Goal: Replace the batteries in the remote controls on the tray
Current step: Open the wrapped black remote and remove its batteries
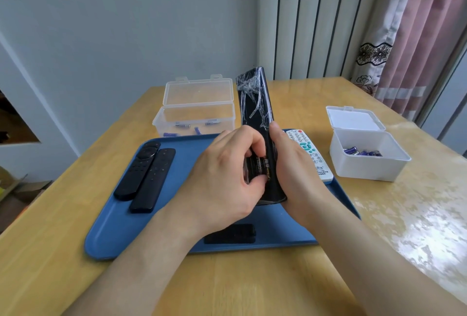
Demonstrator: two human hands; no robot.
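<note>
I hold a long black remote [255,103], wrapped in clear film, upright over the blue tray [121,227]. My right hand [293,164] grips its lower right side. The fingers of my left hand [227,176] are pinched on the batteries [260,166] in its open back compartment. Two black remotes [145,176] lie side by side on the tray's left. A white remote [313,156] lies on the tray's right, partly behind my right hand. The black battery cover [231,235] rests on the tray near its front edge.
An open clear box [197,113] with a few purple batteries stands behind the tray. An open white box [366,154] holding several purple batteries sits to the right on the wooden table [227,285]. Wall and curtains lie beyond.
</note>
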